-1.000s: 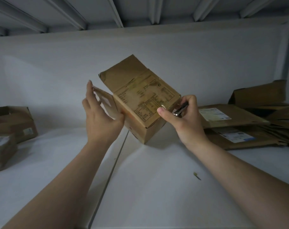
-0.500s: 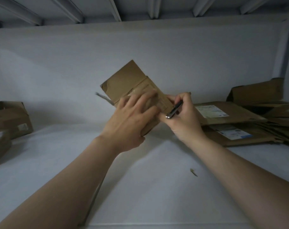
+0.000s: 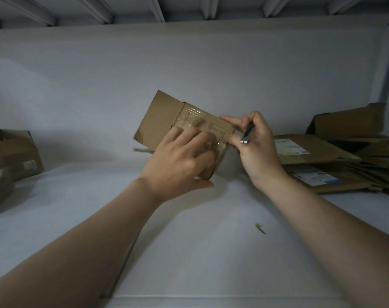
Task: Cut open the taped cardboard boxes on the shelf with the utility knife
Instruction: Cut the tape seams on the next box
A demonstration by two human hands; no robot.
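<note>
A small brown cardboard box [image 3: 167, 116] with clear tape over its printed face stands tilted on the white shelf [image 3: 200, 252], one flap raised at the top left. My left hand [image 3: 180, 161] lies over its near face, fingers curled on the tape and thumb below the box. My right hand [image 3: 255, 145] grips the dark utility knife [image 3: 247, 134] at the box's right end, its forefinger and thumb touching the cardboard. The blade is not visible.
Flattened and opened boxes with white labels [image 3: 318, 156] are piled at the right. Two more brown boxes [image 3: 13, 152] sit at the left edge. A small scrap [image 3: 260, 228] lies on the shelf near my right forearm. The back wall is close behind.
My left hand went from beside the box's left flap onto its near face. The box tipped flatter and turned. My right hand kept the knife at the right end.
</note>
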